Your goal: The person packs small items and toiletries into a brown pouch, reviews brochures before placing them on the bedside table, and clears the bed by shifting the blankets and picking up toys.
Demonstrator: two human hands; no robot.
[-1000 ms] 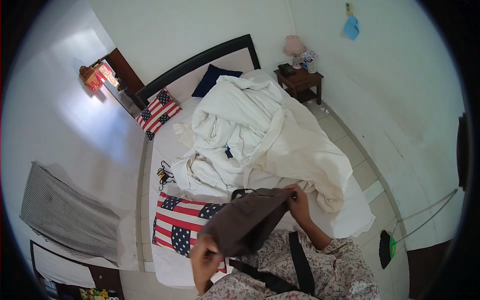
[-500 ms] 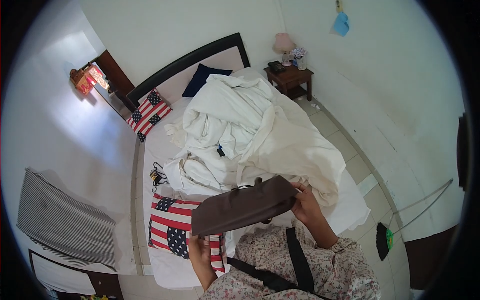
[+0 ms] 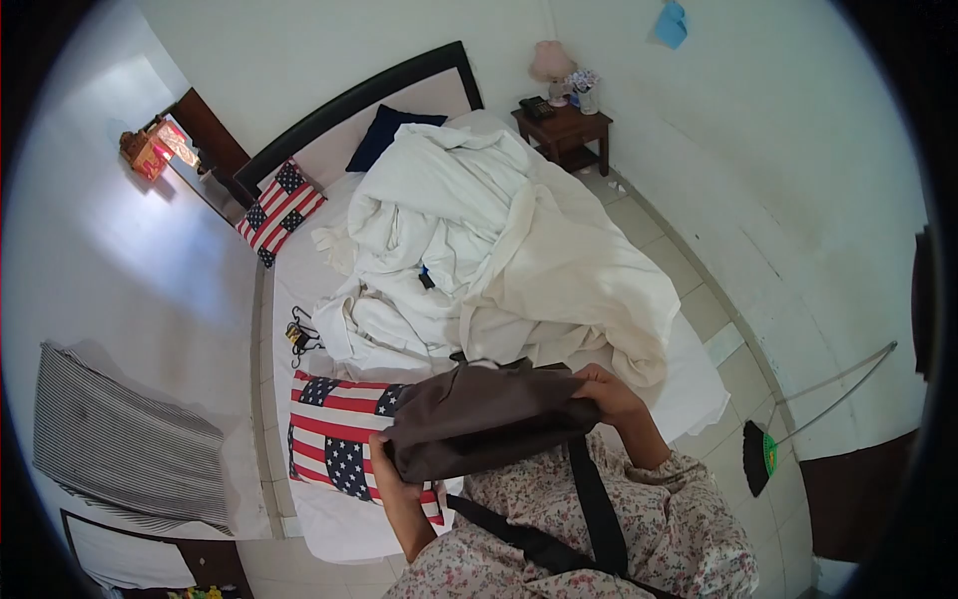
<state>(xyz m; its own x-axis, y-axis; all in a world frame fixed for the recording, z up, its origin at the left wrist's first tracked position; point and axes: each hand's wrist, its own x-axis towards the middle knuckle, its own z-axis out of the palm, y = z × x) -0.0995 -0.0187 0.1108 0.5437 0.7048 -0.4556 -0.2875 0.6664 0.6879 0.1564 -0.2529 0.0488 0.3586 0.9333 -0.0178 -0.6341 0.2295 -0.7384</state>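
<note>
A dark brown bag is held in front of my body, over the near edge of the bed, with its dark opening facing me. My left hand grips its left end, thumb on the outside. At the right end, my right hand has its fingers closed on the bag's edge. Beside the bag, partly behind my left hand, lies a stars-and-stripes pillow. Crumpled white bedding is heaped on the bed beyond the bag.
Black hangers lie at the bed's left edge. Another stars-and-stripes pillow and a navy pillow are near the headboard. A nightstand holds a lamp and telephone. A broom is at the right.
The bag has turned from a flat, stretched-out position to a fuller shape with its opening towards me. Both hands keep hold of its ends. The camera view has shifted slightly.
</note>
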